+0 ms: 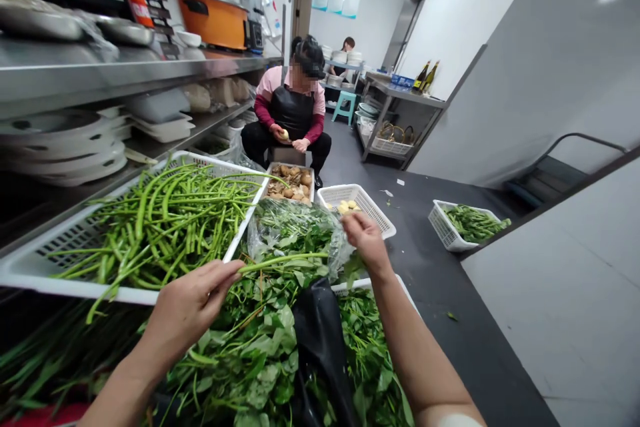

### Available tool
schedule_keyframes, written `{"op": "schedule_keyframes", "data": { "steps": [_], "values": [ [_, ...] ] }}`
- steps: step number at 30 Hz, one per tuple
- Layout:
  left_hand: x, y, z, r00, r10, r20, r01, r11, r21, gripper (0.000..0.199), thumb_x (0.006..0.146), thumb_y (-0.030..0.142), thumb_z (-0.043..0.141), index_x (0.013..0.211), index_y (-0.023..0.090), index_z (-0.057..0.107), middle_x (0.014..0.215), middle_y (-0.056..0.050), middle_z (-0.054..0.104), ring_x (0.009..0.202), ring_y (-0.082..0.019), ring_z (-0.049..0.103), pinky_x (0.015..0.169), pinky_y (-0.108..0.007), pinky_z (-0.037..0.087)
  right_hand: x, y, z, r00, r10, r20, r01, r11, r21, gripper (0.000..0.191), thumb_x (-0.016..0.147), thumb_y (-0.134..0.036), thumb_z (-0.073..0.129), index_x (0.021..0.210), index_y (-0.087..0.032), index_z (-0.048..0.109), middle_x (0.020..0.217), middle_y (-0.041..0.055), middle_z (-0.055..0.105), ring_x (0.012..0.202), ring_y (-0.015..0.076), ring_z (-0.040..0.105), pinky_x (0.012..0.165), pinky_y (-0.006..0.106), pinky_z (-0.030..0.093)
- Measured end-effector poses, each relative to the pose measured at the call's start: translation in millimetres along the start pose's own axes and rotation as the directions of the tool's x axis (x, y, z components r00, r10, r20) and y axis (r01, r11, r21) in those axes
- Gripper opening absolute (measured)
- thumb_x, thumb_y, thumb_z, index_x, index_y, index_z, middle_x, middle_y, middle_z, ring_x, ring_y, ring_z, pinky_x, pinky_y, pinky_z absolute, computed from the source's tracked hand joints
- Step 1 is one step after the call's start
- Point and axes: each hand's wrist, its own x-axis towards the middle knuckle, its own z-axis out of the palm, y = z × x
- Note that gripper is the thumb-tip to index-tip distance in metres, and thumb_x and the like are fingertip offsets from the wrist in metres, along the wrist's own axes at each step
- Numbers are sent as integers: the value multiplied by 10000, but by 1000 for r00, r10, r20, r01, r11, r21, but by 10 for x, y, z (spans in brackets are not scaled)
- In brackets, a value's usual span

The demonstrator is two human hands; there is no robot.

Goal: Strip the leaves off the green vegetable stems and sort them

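Note:
My left hand (pixel 200 297) is closed in a pinch on the end of a long green stem (pixel 285 259), which points right over the leafy greens. My right hand (pixel 367 240) is raised beyond the stem's far end, fingers pressed together; what they hold is hidden. A green leaf (pixel 354 270) shows just below it. Beneath my hands lies a large heap of leafy greens (pixel 265 347). At left, a white basket (pixel 140 295) holds many bare green stems (pixel 185 207). More leafy greens (pixel 367 333) lie in another basket, right of a black shiny covering (pixel 323 333).
A co-worker (pixel 295 100) sits ahead, holding a pale peeled vegetable beside a crate of brown vegetables (pixel 290 183). A white basket (pixel 375 203) holds pale pieces. Another basket of greens (pixel 470 223) stands at right by a partition. Steel shelving (pixel 100 77) runs along the left.

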Motion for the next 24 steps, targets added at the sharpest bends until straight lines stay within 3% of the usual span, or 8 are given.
{"op": "schedule_keyframes", "data": {
  "steps": [3, 5, 6, 8, 11, 15, 20, 24],
  "values": [
    [26, -56, -17, 999, 51, 3, -51, 999, 1, 472, 837, 566, 365, 939, 262, 710, 850, -31, 724, 708, -183, 667, 624, -238, 488, -153, -148, 136, 843, -176, 508, 359, 888, -288, 123, 763, -308, 636, 767, -188, 662, 813, 34, 606, 698, 128, 543, 638, 245, 431],
    [38, -55, 10, 999, 30, -12, -30, 999, -29, 453, 820, 570, 399, 941, 265, 712, 875, -34, 727, 730, -192, 669, 647, -247, 492, -256, -195, 263, 744, -194, 639, 492, 807, -328, 121, 791, -257, 587, 713, -179, 638, 762, 27, 576, 654, 113, 511, 608, 230, 403],
    [41, -31, 35, 1000, 7, -13, -7, 998, -59, 443, 805, 572, 424, 921, 261, 717, 878, -37, 729, 738, -200, 670, 661, -256, 496, -298, -195, 326, 743, -207, 637, 502, 801, -325, 176, 806, -240, 546, 653, -174, 606, 692, 13, 540, 612, 105, 481, 582, 222, 383],
    [42, 64, 111, 999, -53, 11, 54, 987, -154, 420, 777, 565, 466, 859, 248, 728, 857, -44, 735, 738, -212, 672, 684, -272, 507, -360, -155, 423, 826, -221, 518, 410, 867, -284, 273, 819, -237, 484, 557, -175, 528, 579, -13, 450, 553, 98, 425, 548, 219, 354],
    [30, 249, 265, 986, -156, 54, 165, 940, -299, 402, 759, 530, 478, 804, 220, 729, 828, -54, 735, 740, -221, 667, 686, -285, 514, -409, -2, 385, 990, -41, 131, 52, 995, -82, 292, 800, -316, 473, 540, -184, 484, 535, -25, 417, 517, 101, 406, 506, 219, 348],
    [-11, 328, 413, 939, -330, 100, 344, 874, -343, 424, 739, 510, 451, 791, 175, 707, 644, -34, 684, 578, -191, 603, 558, -271, 482, -561, 359, -142, 955, 208, -211, -194, 977, 87, 377, 803, -458, 349, 517, -212, 373, 463, -53, 315, 400, 93, 277, 389, 216, 268],
    [-61, 284, 529, 916, -349, 198, 398, 845, -356, 419, 750, 510, 408, 764, 179, 665, 541, 6, 583, 509, -159, 528, 491, -246, 417, -1121, 629, -642, 950, 251, -188, -299, 904, -304, 224, 617, -403, 649, 589, -197, 563, 601, 27, 585, 588, 186, 545, 529, 291, 434],
    [-104, 369, 696, 922, -330, 205, 385, 845, -371, 419, 773, 475, 368, 848, 179, 656, 561, 13, 572, 502, -156, 524, 496, -251, 412, -1305, 368, -273, 990, -117, -76, 46, 788, -614, 392, 818, -337, 516, 1172, -175, 557, 1224, 143, 561, 1139, 261, 514, 912, 421, 428]
  ]
}}
